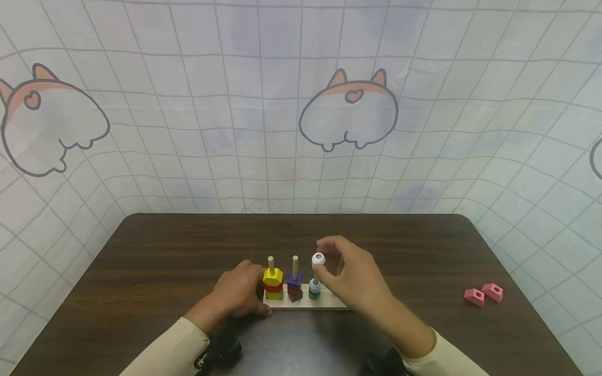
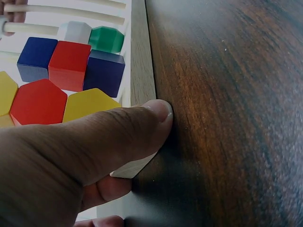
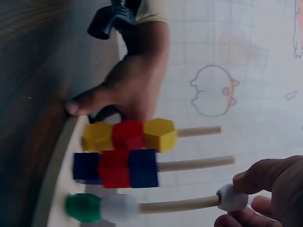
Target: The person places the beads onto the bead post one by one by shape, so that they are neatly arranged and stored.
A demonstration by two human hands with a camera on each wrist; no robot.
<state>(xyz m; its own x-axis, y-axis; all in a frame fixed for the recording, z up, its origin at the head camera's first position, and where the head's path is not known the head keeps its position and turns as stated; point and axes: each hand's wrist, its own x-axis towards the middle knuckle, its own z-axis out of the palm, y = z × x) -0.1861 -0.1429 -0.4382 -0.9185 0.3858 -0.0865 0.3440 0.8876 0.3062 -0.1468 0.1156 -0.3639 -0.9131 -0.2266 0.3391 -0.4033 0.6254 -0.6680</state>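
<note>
My left hand (image 1: 237,290) holds the left end of a pale wooden peg board (image 1: 301,304), its thumb (image 2: 142,118) along the edge. My right hand (image 1: 357,271) pinches a white bead (image 3: 233,197) at the tip of the third peg (image 3: 180,205). Lower on that peg sit another white bead (image 3: 119,208) and a green bead (image 3: 83,208). Yellow and red hexagonal beads (image 2: 39,101) are stacked on the first peg; blue and red cubes (image 3: 114,169) fill the lower part of the second. A fourth peg (image 1: 339,266) stands partly behind the right hand.
Two pink house-shaped blocks (image 1: 484,294) with holes lie on the dark wooden table (image 1: 188,245) at the right. A white gridded curtain (image 1: 263,125) with cartoon animals hangs behind the table.
</note>
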